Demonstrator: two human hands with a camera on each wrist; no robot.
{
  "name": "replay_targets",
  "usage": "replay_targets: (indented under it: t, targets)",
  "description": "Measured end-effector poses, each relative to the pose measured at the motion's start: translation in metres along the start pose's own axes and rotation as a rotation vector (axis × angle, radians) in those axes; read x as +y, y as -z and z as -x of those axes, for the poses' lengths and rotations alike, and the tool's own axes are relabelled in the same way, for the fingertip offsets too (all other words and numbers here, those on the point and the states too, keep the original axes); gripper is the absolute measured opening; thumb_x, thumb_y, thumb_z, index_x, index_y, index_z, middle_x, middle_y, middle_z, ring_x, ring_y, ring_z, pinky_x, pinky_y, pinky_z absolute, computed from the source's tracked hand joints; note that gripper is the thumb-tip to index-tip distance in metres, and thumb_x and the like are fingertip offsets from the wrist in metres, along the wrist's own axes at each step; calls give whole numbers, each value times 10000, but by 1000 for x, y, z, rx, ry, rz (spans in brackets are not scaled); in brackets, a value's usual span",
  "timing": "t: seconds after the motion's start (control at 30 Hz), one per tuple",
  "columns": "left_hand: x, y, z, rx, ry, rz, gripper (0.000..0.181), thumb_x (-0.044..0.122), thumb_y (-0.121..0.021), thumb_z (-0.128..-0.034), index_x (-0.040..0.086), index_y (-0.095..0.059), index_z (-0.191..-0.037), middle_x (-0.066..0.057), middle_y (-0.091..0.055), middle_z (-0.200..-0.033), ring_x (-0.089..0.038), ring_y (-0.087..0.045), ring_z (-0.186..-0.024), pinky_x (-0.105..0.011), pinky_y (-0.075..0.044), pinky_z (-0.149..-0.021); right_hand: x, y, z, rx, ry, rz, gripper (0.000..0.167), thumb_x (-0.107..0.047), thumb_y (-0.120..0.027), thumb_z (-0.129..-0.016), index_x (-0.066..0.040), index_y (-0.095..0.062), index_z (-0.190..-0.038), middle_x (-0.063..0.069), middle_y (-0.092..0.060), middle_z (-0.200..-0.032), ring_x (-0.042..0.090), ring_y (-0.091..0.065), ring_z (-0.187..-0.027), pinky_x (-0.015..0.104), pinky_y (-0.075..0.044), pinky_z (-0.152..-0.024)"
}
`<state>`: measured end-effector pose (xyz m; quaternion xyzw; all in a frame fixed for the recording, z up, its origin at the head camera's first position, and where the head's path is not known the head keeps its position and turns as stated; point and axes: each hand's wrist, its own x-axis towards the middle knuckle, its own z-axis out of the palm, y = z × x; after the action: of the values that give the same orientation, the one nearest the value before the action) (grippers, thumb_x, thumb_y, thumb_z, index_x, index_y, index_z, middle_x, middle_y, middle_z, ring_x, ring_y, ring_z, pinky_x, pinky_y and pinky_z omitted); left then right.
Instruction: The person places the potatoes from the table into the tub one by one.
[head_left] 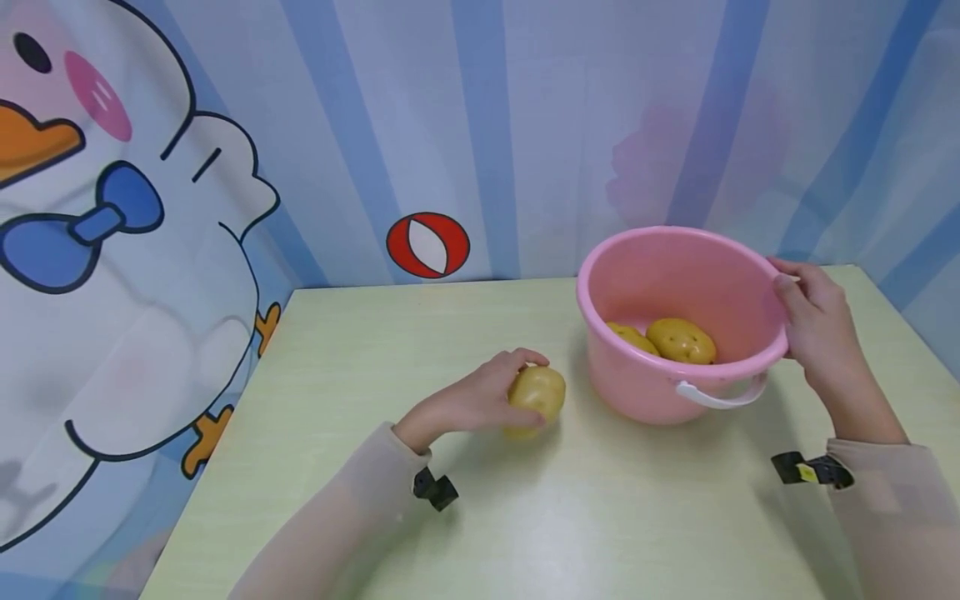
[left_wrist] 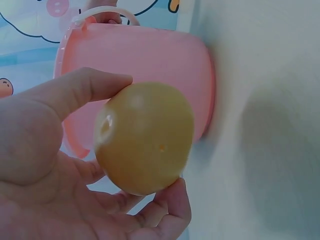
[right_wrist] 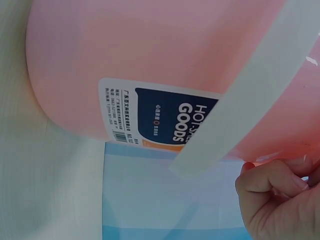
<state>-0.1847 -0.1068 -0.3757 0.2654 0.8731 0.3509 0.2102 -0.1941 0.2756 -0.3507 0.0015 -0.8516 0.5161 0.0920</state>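
Observation:
My left hand [head_left: 483, 396] holds a yellow potato [head_left: 542, 390] just left of a pink bucket [head_left: 645, 392]. In the left wrist view the thumb and fingers grip the potato [left_wrist: 145, 140] from opposite sides, with the bucket [left_wrist: 140, 55] behind it. My right hand [head_left: 821, 321] grips the bucket's rim on its right side, the thumb at the inner edge. Inside the bucket lie a whole potato [head_left: 681, 341] and another potato [head_left: 632, 337] partly hidden by the rim. The right wrist view has the right hand [right_wrist: 280, 195] at the rim, below the white handle [right_wrist: 240, 95].
The bucket stands near the back right of a pale wooden table [head_left: 360, 350]. A striped blue backdrop [head_left: 547, 125] with a printed cartoon duck rises behind and to the left. A printed label [right_wrist: 160, 115] is on the bucket's outer wall.

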Motion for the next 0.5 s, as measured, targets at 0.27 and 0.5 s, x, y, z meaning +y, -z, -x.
replay_targets:
  t: [0.27, 0.5]
  targets:
    - [6, 15, 3, 29, -21, 37, 670, 240, -737, -878, 105, -405, -1444, -78, -497, -1267, -209, -507, -1068, -332, -512, -820, 1, 1, 0, 5, 2, -10, 568, -321, -305, -1087, 40, -293, -1525, 166, -469, -1096, 27, -608, -677, 260, -552, -507]
    - [9, 29, 2, 73, -45, 39, 671, 237, -741, -886, 96, -402, -1448, -84, -495, -1282, -214, -519, -1082, -323, -528, -822, 1, 1, -1, -3, -1, -7, 573, -324, -294, -1088, 41, -280, -1530, 187, -468, -1129, 22, -614, -676, 258, -554, -511]
